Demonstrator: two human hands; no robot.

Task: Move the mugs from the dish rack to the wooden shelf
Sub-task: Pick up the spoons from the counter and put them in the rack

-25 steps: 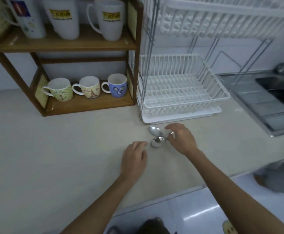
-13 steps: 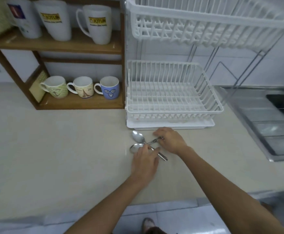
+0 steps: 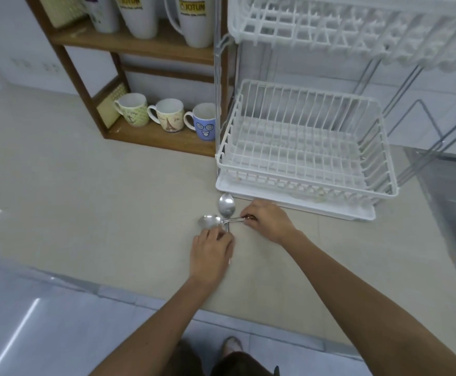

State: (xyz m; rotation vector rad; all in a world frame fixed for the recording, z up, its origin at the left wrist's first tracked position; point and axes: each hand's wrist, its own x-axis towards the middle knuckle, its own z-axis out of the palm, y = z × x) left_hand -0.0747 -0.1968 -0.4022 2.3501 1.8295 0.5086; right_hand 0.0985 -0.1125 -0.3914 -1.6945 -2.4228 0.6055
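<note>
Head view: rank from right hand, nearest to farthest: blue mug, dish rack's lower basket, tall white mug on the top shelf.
From the right hand:
1. Lower basket, just beyond the hand.
2. Blue mug, bottom shelf, beyond and left.
3. Tall white mug, top shelf, farthest.

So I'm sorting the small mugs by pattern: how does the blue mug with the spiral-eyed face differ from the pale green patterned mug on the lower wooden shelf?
The blue mug with the spiral-eyed face has a solid blue body with a cartoon face; the pale green patterned mug is light with fine green print. The blue one stands at the right end of the row, partly behind the rack's metal post; the green one stands at the left end, unobstructed. Both are upright, white inside, handles pointing left.
</note>
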